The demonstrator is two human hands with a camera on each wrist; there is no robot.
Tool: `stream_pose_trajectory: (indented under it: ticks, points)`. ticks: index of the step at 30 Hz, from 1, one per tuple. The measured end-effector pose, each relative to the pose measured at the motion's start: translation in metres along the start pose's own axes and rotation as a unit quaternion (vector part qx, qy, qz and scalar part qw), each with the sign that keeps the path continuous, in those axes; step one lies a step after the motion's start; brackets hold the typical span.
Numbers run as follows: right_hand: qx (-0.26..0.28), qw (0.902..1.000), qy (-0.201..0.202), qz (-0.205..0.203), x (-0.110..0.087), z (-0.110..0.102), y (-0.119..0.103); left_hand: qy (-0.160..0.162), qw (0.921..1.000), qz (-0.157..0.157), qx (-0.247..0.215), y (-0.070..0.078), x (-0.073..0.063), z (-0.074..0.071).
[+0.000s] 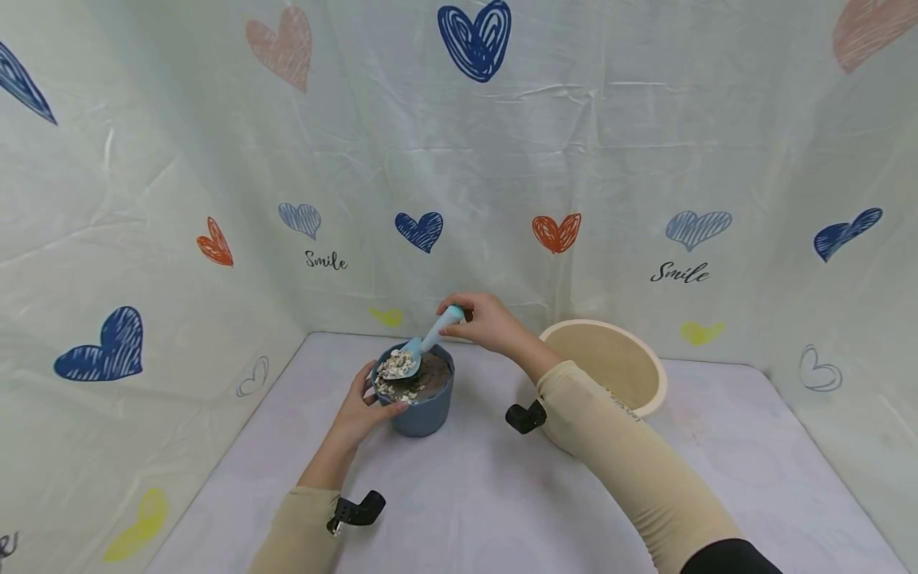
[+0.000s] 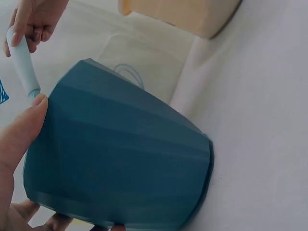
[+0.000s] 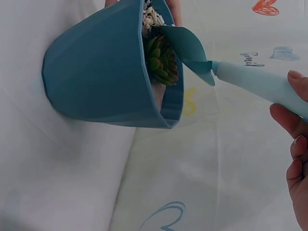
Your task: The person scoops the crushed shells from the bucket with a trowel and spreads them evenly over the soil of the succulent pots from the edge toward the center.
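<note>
A blue plant pot [image 1: 423,416] stands upright on the table, with dark soil, pale pebbles [image 1: 397,365] and, in the right wrist view, a small green succulent [image 3: 161,62] inside. My left hand [image 1: 363,410] holds the pot from its left side, thumb at the near rim and fingers round the far side. Between thumb and fingers, my right hand [image 1: 486,320] grips the handle of a light blue trowel [image 1: 442,325]. The trowel slants down into the pot, its blade over the soil with pale pebbles about it. In the head view the succulent is hidden.
A cream bucket [image 1: 649,399] stands on the table to the right, partly behind my right forearm. The white table [image 1: 466,494] meets a heart-patterned curtain [image 1: 495,183] behind and at both sides. Black wrist cameras [image 1: 362,509] sit on both sleeves.
</note>
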State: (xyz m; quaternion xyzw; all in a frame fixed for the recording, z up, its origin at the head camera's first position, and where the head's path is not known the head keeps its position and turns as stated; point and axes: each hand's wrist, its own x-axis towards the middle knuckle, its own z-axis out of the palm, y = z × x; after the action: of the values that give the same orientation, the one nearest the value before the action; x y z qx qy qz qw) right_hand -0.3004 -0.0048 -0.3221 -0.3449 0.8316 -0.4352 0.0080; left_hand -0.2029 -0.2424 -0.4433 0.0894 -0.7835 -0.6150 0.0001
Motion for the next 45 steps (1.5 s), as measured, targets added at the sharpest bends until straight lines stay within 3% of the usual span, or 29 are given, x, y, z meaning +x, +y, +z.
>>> stream_pose_trajectory:
  ticks: [14, 21, 28, 34, 41, 45]
  points:
    - [-0.006, 0.9999, 0.006, 0.006, 0.000, -0.002, 0.002, 0.029, 0.9995, 0.003, -0.013, 0.004, -0.006, 0.015]
    - [-0.009, 0.9999, 0.004, 0.010, 0.000, -0.003, 0.002, 0.014, 0.9998, 0.005, 0.015, 0.003, -0.004, 0.012]
    - [-0.005, 1.0000, 0.000, 0.001, -0.002, -0.003, 0.001, -0.057, 0.9976, 0.016, 0.036, 0.001, 0.003, -0.009]
    - [-0.007, 1.0000, 0.001, -0.002, -0.003, -0.002, 0.004, -0.123, 0.9897, 0.045, 0.059, 0.002, 0.019, -0.029]
    - [-0.011, 0.9998, -0.005, -0.019, -0.005, 0.000, 0.002, -0.201, 0.9708, 0.104, 0.081, 0.006, 0.043, -0.048]
    - [-0.014, 0.9997, -0.004, -0.019, -0.006, 0.000, 0.001, -0.246, 0.9596, 0.108, 0.084, 0.008, 0.052, -0.055]
